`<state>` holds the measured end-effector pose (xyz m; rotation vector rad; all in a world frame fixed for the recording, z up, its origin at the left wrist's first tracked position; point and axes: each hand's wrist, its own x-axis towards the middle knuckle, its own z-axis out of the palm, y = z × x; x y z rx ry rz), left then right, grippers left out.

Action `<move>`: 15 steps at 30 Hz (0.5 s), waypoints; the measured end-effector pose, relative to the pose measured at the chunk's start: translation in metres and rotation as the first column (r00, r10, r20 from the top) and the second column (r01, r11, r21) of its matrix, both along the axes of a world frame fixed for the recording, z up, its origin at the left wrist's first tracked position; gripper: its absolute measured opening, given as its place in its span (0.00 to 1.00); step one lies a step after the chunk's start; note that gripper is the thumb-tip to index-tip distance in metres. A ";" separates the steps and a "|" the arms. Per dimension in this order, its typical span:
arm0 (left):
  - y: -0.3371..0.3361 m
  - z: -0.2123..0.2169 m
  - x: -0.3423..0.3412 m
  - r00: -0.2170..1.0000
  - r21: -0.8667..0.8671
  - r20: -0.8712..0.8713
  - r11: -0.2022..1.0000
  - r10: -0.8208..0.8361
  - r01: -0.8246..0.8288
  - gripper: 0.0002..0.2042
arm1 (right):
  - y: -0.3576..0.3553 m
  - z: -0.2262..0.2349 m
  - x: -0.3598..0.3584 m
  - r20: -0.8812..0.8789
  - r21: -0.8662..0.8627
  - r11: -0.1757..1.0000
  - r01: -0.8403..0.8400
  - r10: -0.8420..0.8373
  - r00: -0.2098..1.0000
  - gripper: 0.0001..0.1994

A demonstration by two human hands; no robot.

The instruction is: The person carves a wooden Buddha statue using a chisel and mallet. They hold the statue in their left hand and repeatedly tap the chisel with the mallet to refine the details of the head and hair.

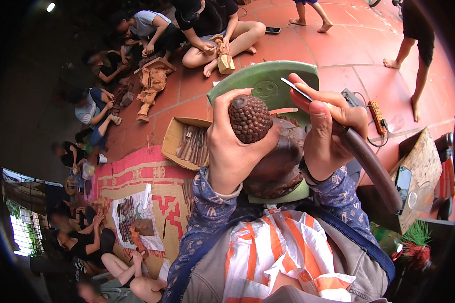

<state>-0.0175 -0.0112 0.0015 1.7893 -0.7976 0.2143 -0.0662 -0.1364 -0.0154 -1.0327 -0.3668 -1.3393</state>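
My left hand point(226, 144) is wrapped round the knobbly, curl-covered head point(250, 119) of a dark brown wood carving. Below and to the right is the carving's smooth, rounded body point(278, 164). It rests on a green plastic chair point(230, 90) with a smiling face moulded in it. My right hand point(331, 123) grips a carving knife with a long, curved dark handle point(374, 169). The knife's thin blade point(296, 89) points up and left, to the right of the carved head and apart from it.
A cardboard box point(173, 140) of chisels stands left, by a red-patterned mat point(174, 202) with more tools on paper. At right are a wooden board point(424, 161) bearing a phone point(403, 184) and clear cup, and an orange power strip point(376, 115). Several people sit carving at left.
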 end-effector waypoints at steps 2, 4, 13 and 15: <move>0.000 0.002 -0.001 1.000 -0.004 0.010 1.000 -0.008 0.008 0.29 | -0.002 -0.001 -0.004 -0.050 -0.048 0.995 -0.084 0.082 0.995 0.08; 0.004 0.003 -0.001 0.999 -0.002 0.046 1.000 0.017 -0.017 0.29 | 0.001 -0.006 -0.002 -0.085 -0.135 0.979 -0.155 0.145 0.986 0.08; 0.002 0.001 0.002 0.985 0.004 0.166 0.999 0.040 -0.042 0.31 | 0.007 -0.011 -0.009 -0.157 -0.233 0.961 -0.149 0.114 0.981 0.10; 0.004 0.000 0.002 0.996 0.004 0.089 1.000 0.009 -0.009 0.31 | 0.006 -0.010 -0.009 -0.154 -0.244 0.963 -0.111 0.074 0.985 0.11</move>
